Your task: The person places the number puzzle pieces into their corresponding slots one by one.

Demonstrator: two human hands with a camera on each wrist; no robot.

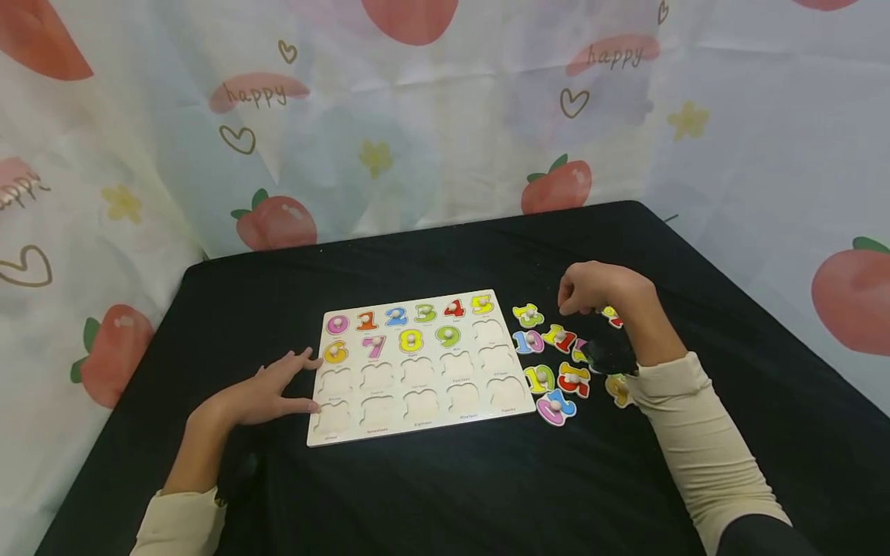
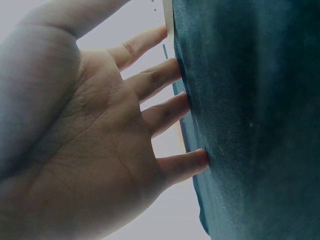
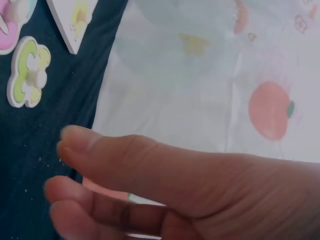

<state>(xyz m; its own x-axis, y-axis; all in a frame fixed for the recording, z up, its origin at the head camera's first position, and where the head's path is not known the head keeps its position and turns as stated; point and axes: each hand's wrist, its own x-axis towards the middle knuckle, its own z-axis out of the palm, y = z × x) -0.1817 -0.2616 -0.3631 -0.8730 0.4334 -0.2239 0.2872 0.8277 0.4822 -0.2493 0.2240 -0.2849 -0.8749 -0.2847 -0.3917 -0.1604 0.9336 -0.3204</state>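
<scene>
A pale wooden number board (image 1: 431, 378) lies flat on the black cloth, its top row holding knobbed numbers 0 to 5 and its second row 6 to 9. The recesses lower down are bare. My left hand (image 1: 260, 390) touches the board's left edge with thumb and fingers spread, as the left wrist view also shows. Over the loose number pieces at the right hovers my right hand (image 1: 601, 287), fingers loosely curled and nothing between thumb and fingertips. Closest to it lie a green-and-yellow piece (image 3: 31, 75) and a red-and-yellow 11 piece (image 1: 558, 337).
Several more knobbed pieces lie right of the board, among them a blue-and-pink 10 (image 1: 528, 342), a red-and-orange 15 (image 1: 573, 378) and a pink-and-blue piece (image 1: 556, 407). The right forearm partly covers a yellow piece (image 1: 619, 391). A printed curtain (image 1: 445, 131) hangs behind the table.
</scene>
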